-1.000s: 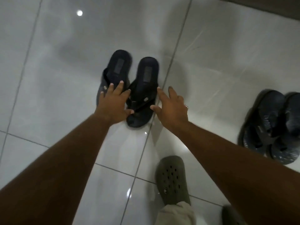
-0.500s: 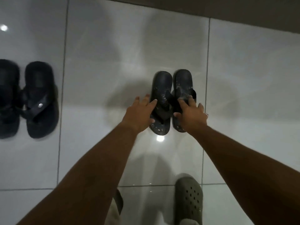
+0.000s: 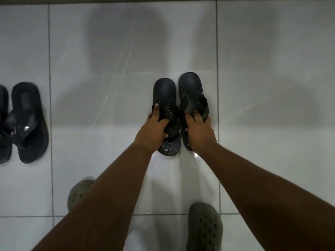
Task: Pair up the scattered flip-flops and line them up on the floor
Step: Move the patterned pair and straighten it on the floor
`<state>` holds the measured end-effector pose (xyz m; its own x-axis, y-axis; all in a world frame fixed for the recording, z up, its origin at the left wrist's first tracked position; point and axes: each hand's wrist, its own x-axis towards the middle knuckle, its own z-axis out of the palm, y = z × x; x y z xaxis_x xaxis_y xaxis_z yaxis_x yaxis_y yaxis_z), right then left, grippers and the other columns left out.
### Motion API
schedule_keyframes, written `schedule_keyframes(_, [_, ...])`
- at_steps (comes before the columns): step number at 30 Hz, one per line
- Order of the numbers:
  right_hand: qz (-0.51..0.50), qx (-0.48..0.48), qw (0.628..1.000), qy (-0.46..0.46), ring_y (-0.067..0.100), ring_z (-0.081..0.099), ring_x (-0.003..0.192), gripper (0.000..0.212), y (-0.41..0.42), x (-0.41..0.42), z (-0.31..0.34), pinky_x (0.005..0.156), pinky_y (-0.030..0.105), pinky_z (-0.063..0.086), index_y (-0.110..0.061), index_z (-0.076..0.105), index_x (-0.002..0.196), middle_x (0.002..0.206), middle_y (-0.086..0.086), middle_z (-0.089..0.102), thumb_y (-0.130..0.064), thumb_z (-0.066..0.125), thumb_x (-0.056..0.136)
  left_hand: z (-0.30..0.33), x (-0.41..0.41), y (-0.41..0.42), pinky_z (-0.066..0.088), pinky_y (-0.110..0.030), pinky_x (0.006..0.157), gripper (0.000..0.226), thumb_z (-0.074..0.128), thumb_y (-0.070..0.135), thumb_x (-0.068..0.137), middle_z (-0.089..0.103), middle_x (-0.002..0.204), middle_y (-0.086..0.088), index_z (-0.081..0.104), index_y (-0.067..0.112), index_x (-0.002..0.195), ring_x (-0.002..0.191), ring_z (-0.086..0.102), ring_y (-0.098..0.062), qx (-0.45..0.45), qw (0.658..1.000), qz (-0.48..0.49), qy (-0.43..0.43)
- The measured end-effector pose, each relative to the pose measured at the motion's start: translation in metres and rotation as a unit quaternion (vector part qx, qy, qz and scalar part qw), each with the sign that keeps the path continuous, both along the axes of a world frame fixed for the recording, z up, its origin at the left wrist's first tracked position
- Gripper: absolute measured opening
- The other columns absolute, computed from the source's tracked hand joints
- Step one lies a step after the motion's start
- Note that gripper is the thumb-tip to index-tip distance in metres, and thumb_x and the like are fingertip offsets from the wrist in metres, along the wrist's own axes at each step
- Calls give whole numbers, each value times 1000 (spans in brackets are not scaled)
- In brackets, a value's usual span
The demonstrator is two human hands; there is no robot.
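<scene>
head view, near edge: two olive perforated clogs stand on the white tiled floor [image 3: 112, 84], the left clog [image 3: 78, 192] partly hidden behind the left forearm, the right clog [image 3: 204, 227] just beside the right forearm. both bare forearms extend forward and converge toward the centre of the frame.

left hand [image 3: 154, 131]: palm down, fingers curled over the strap of the left patterned flip-flop [image 3: 165, 109], thumb on the inner side. grip is closed on the strap.

right hand [image 3: 199, 133]: palm down, fingers hooked under and around the strap of the right patterned flip-flop [image 3: 191, 95], closed on it. a ring is visible on one finger.

the two patterned flip-flops lie side by side, soles down, nearly touching along their inner edges. long axes run parallel, near to far; toe ends point toward the wearer, heel ends point away. the right one sits slightly farther forward than the left. both are beside a tile grout line on their right.

well apart, at the left edge: a black flip-flop [image 3: 27, 122] with a metal stud on its strap, same near-to-far alignment, just beside a second black flip-flop [image 3: 3, 124] cut off by the frame.
</scene>
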<state>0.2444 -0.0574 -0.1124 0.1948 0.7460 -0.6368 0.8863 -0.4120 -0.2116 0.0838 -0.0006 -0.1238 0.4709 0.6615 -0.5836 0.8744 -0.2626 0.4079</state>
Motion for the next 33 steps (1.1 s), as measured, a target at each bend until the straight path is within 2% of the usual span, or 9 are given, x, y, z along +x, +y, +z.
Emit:
schedule_keyframes(6, [-34,5,999,-22,53,34,129,53,-35,68,1,109,56,35,-17,33,147,152,14,33,-22,45,96,0,73,-29,44,-47,108,55,64,15,87,-10,165,-3,47,27,138,143,29,-33,-9,999,-16,-34])
schedule_keyframes(14, [-49,11,998,-29,50,39,125,48,-65,145,-6,104,54,40,-16,39,142,147,16,37,-24,44,95,-7,146,-56,41,-51,110,58,64,17,87,-10,165,-7,43,25,141,146,22,-38,-2,997,-42,-58])
schedule_keyframes(25, [-62,7,997,-38,48,41,128,51,-82,193,-9,102,56,42,-18,38,141,146,14,40,-24,46,91,-8,195,-73,42,-49,109,57,65,22,88,-10,165,-9,42,24,141,146,21,-37,11,996,-57,-63])
schedule_keyframes(33, [-57,0,998,-39,50,40,126,54,-84,201,-6,107,53,37,-18,36,145,150,14,36,-23,47,93,-9,204,-79,45,-54,105,60,63,29,89,-13,165,-8,37,26,143,147,17,-39,24,996,-79,-39])
